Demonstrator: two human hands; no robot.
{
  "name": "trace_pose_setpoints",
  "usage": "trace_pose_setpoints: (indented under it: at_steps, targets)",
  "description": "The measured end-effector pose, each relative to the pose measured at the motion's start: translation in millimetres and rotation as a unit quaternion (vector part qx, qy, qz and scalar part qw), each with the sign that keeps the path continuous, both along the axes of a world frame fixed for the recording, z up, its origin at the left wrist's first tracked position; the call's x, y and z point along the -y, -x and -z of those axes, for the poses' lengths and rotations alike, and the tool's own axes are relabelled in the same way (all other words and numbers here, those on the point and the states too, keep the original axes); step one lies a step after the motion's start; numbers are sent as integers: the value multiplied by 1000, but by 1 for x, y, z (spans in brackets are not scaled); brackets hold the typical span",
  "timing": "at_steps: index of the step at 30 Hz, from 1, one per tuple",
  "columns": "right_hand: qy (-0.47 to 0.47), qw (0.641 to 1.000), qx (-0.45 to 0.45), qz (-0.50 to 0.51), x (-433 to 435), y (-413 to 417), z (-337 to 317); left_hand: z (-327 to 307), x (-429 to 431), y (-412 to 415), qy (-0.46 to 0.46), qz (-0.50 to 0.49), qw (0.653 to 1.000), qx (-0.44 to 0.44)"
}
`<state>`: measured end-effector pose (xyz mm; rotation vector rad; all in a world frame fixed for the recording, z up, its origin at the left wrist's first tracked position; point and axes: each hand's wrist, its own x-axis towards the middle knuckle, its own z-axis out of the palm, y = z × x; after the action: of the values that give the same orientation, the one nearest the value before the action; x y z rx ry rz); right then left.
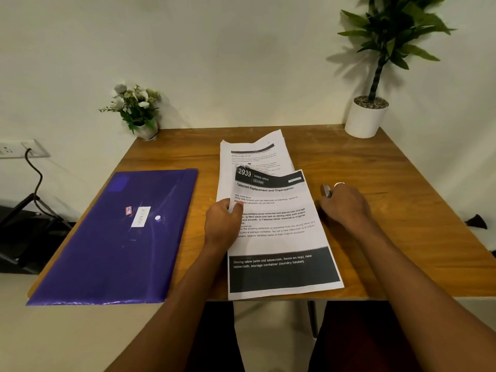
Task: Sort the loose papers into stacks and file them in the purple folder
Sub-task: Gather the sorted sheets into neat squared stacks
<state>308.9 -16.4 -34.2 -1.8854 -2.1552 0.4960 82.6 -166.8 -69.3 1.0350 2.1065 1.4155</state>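
Table (389, 237), seen from my seat. My left hand (222, 224) pinches the left edge of the top sheet (281, 237); its long axis runs away from me, heading at the far end. Further printed sheets (253, 153) lie beneath, count unclear. One purple folder (115, 237) lies closed to the left. My right hand (346, 205) curls its fingers round a small metal object (326, 189). A flower pot (139, 111) and a leafy plant (366, 119) stand behind.

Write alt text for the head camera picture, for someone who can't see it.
A person's left hand pinches the edge of a printed sheet atop loose papers on a wooden table. The right hand rests beside them, curled round a small metal object. A closed purple folder lies to the left.
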Motion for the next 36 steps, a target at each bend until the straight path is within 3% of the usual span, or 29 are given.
trace_pose_setpoints:
  at_steps: [1,3,6,8,11,14,24,31,36]
  targets:
    - [25,999,-37,15,-3,-1,-4,0,0,0,-1,-1,1000,-3]
    - [107,974,-193,58,-8,0,-19,0,0,0,-1,0,1000,-12]
    - [201,870,-448,31,-11,17,-40,0,0,-1,3,3,1000,-18]
    - [186,835,-516,-37,-11,40,-41,2,-1,-1,7,5,1000,-23]
    - [141,832,-521,-124,-7,79,-33,2,-2,-2,12,1,1000,-28]
    - [157,794,-565,-160,-5,105,-20,2,-2,-2,17,3,999,-35]
    - [224,714,-648,-139,-23,114,17,7,-3,-1,11,17,999,-32]
    - [221,701,-662,-148,-24,116,17,7,-4,-1,13,11,998,-56]
    - [278,724,-602,-189,-29,115,16,7,-3,-2,8,15,999,-48]
